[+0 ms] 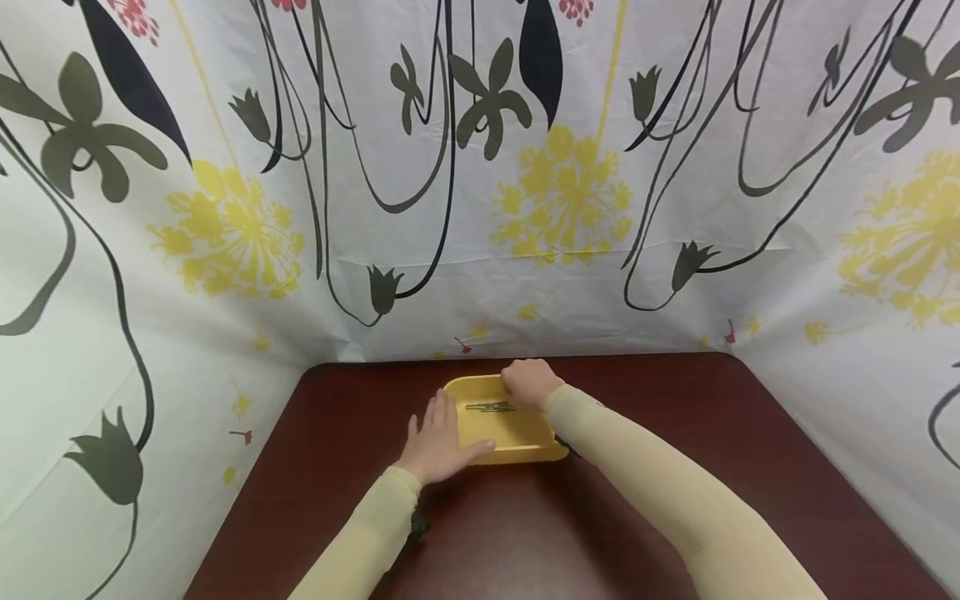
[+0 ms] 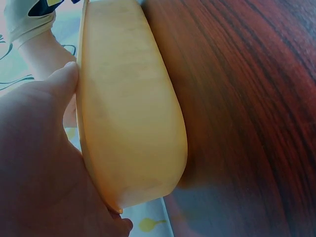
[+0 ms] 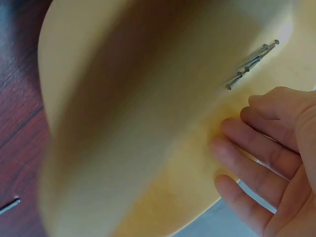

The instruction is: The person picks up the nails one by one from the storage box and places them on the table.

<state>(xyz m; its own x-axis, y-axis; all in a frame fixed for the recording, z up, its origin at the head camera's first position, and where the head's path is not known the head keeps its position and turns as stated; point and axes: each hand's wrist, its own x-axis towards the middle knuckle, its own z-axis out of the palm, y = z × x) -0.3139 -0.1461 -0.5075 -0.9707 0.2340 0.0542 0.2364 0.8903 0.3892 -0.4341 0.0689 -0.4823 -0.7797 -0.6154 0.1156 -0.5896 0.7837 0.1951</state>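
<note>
Head: tray (image 1: 510, 456) on dark table (image 1: 517, 533) (floral cloth (image 1: 480, 212)).

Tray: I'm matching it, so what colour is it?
The tray is yellow, clearest in the head view.

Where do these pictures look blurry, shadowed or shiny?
Head view: soft sheen on the dark table, shadow below the yellow tray; left wrist view: bluish sheen low on the table, the left hand dim; right wrist view: a blurry dark band across the tray, cause unclear, while the nails look sharper.
</note>
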